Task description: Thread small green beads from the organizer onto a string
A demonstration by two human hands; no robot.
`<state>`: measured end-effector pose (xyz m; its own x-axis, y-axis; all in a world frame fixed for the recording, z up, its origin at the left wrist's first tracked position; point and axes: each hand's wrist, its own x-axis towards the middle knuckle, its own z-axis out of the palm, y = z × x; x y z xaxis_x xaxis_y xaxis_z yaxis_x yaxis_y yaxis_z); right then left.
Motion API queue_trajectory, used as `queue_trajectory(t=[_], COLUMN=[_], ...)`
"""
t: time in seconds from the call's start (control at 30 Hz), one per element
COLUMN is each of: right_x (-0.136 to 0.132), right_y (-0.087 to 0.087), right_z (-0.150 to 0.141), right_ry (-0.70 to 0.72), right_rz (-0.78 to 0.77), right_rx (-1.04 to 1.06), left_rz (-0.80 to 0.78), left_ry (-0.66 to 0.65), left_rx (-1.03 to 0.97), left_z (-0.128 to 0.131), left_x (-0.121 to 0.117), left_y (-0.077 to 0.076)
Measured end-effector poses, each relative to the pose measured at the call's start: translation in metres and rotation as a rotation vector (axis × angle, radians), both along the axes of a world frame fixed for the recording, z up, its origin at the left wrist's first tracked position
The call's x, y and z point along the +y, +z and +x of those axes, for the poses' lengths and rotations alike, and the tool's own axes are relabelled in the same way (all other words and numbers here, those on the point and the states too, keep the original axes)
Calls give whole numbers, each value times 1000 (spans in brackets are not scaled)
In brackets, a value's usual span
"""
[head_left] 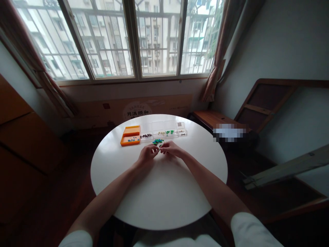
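Over a white round table (164, 192), a person's left hand (149, 152) and right hand (170, 148) come together at the fingertips just beside a loose heap of small blue and green pieces (157, 141), perhaps to steady something tiny between them; whether either hand grips a piece is too small to tell. Beyond, an open orange rectangular case (130, 144) holds small blue pieces (132, 140) and clear plastic compartment boxes (159, 126) hold dark pieces (146, 136), cream pieces (161, 133) and bright green pieces (169, 132), seemingly sorted by colour within easy reach
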<state>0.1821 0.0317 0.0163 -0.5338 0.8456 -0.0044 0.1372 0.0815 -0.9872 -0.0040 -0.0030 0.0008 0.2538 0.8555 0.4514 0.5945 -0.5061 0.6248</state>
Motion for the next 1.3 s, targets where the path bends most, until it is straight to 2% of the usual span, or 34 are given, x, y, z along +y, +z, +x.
queue_trajectory(t=[0.63, 1.3], right_x=[-18, -11], right_y=[2, -3], right_z=[-6, -8], right_ry=[-75, -63], right_rz=[-12, 12], right_rx=[13, 3], left_rz=[-37, -42], left_ry=[20, 30], left_rx=[-146, -118], left_z=[4, 3], left_x=[-15, -14], left_y=[-5, -2])
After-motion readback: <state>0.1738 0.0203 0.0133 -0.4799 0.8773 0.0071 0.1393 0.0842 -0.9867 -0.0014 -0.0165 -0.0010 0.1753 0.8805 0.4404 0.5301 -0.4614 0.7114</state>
